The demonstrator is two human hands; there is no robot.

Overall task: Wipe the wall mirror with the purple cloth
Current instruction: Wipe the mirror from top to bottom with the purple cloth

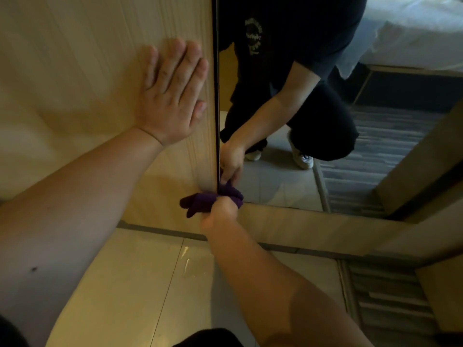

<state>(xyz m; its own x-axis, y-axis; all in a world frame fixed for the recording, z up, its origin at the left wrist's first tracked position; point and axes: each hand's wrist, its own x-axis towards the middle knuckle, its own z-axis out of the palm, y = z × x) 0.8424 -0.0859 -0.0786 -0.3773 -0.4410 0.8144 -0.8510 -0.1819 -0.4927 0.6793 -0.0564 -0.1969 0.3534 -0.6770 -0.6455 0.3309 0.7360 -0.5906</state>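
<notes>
Low in the centre of the frame, the right hand (pixel 220 212) is fisted tight around the bunched purple cloth (pixel 200 202), pressing it at the bottom-left corner of the wall mirror (pixel 300 121), right where the dark edge meets the wood panel (pixel 87 71). Part of the cloth spills left onto the panel, off the glass. In the upper left, the left hand (pixel 172 96) lies flat and wide open on the panel, fingers spread, holding nothing — it looks like a brace.

The likely slip here is coverage: a wadded cloth (more ball than pad) may skip the very corner and the edge strip, leaving smears. If the fist drives hard along the edge, the cloth could snag or drag dirt from the panel onto the glass. The tiled floor (pixel 140 271) below shows a glossy patch — possibly wet, so crouched feet might slide.
</notes>
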